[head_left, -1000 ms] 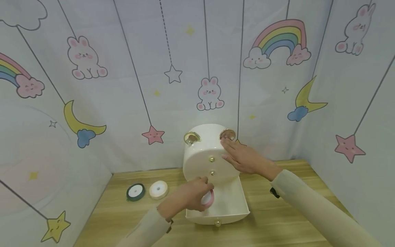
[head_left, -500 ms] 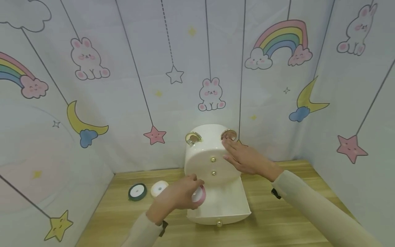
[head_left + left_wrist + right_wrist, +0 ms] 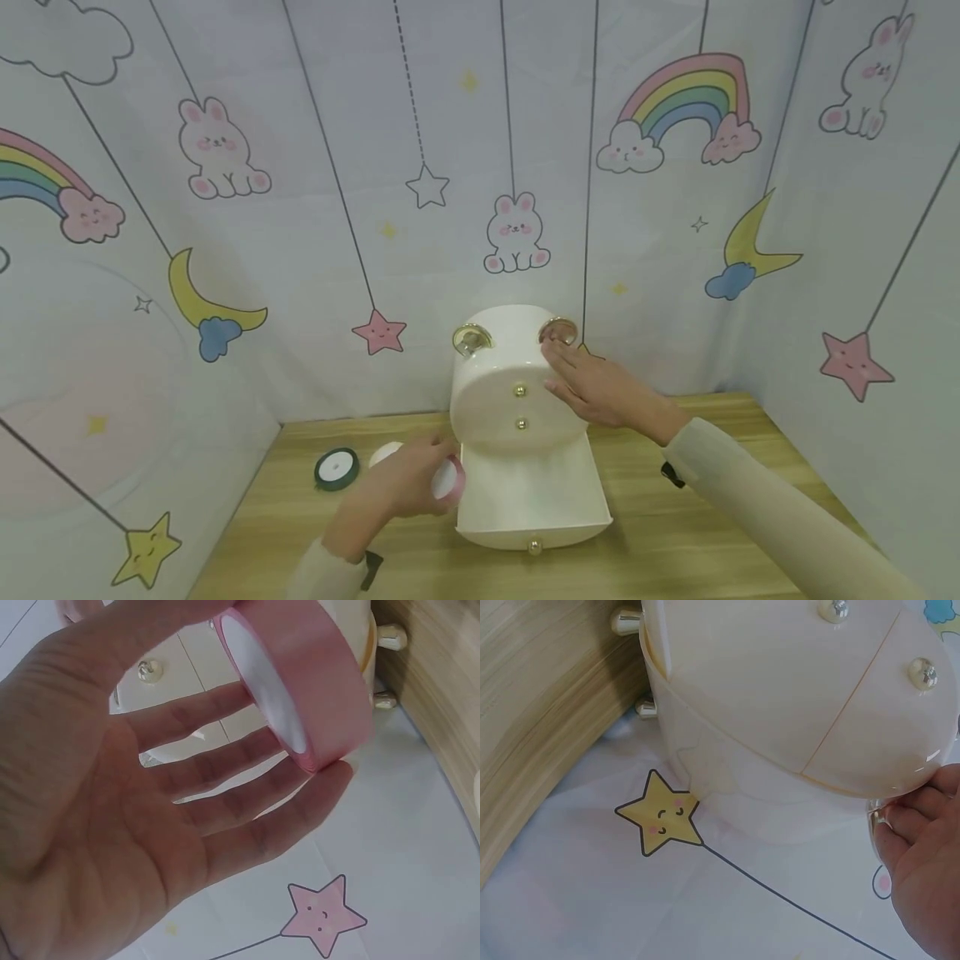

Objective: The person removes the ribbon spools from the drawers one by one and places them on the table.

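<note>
My left hand (image 3: 401,483) pinches a roll of pink ribbon (image 3: 319,682) between thumb and fingertips, just left of a pulled-out drawer (image 3: 532,496). That drawer belongs to a cream storage box (image 3: 483,408) with gold ring-shaped ears (image 3: 471,340) and small gold knobs. Against the box's upper right side rests my right hand (image 3: 592,387), its fingers extended by the right ear; in the right wrist view, the fingertips touch the rounded edge. A dark green ribbon roll (image 3: 323,473) lies on the table to the left. Beside it a cream ribbon roll (image 3: 384,453) is mostly hidden behind my left hand.
The wood-grain table (image 3: 660,533) carries the box near its back edge. Behind and at both sides hangs a white cloth (image 3: 322,367) printed with rabbits, stars, moons and rainbows. The drawer juts toward me with its knob (image 3: 535,547) at the front.
My left hand has lifted the pink ribbon roll out of the drawer and carried it left, now covering much of the cream roll. My right hand stays on the box.
</note>
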`<state>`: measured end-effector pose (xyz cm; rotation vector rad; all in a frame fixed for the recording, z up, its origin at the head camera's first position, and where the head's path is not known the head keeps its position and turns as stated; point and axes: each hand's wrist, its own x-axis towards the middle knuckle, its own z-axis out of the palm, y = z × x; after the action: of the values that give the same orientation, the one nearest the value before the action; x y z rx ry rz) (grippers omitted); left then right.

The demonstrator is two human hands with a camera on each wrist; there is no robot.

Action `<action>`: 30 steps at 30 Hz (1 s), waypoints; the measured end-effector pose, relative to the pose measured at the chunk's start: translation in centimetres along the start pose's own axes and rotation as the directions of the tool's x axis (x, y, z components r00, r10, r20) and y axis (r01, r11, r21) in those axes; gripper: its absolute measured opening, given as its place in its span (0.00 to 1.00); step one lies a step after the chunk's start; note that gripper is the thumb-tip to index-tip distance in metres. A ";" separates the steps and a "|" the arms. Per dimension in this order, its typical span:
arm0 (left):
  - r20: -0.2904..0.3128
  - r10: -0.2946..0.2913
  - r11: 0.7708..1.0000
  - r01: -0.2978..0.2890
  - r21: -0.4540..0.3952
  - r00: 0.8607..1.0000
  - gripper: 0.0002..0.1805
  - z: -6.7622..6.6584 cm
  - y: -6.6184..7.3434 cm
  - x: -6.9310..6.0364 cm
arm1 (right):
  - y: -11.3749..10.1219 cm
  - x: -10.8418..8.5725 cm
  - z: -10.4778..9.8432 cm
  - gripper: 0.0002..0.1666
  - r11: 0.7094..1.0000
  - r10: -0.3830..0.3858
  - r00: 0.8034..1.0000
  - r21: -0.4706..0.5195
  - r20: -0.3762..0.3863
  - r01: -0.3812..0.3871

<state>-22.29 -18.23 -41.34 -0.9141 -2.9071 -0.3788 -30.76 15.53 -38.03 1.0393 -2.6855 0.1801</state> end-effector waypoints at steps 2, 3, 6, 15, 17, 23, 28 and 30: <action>-0.008 0.006 1.000 -0.006 0.004 1.000 0.24 0.2 -0.6 -0.3 | 0.0 0.0 0.1 0.39 1.000 -0.009 1.000 0.001 -0.008 0.009; -0.009 0.008 1.000 -0.008 0.002 1.000 0.24 0.3 -0.8 -0.4 | 0.0 -0.1 0.0 0.39 1.000 -0.010 1.000 0.005 -0.013 0.010; -0.013 0.019 1.000 -0.019 0.004 1.000 0.23 0.5 -1.6 -0.7 | 0.0 -0.1 0.0 0.39 1.000 -0.008 1.000 0.012 -0.021 0.008; 0.022 -0.105 0.994 0.105 -0.015 0.994 0.28 2.0 -3.7 -1.5 | 0.1 -0.1 0.1 0.39 1.000 -0.003 1.000 0.010 -0.014 0.003; 0.032 -0.144 0.989 0.145 -0.026 0.989 0.31 2.3 -4.0 -1.7 | 0.1 -0.1 0.2 0.39 1.000 0.001 1.000 0.012 -0.011 -0.001; 0.051 -0.202 0.976 0.206 -0.070 0.978 0.36 2.8 -4.8 -2.4 | 0.0 -0.1 0.2 0.40 1.000 0.014 1.000 0.023 0.001 -0.014; 0.055 -0.221 0.972 0.225 -0.073 0.974 0.34 3.3 -5.7 -2.9 | 0.0 -0.1 0.3 0.39 1.000 0.016 1.000 0.018 -0.002 -0.016; 0.060 -0.235 0.968 0.239 -0.071 0.970 0.34 3.6 -6.2 -3.1 | 0.0 -0.1 0.3 0.39 1.000 0.016 1.000 0.020 0.000 -0.016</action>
<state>-23.27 -23.96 -46.60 -0.5917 -3.0773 -0.4939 -30.78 15.57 -38.29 1.0238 -2.6982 0.2097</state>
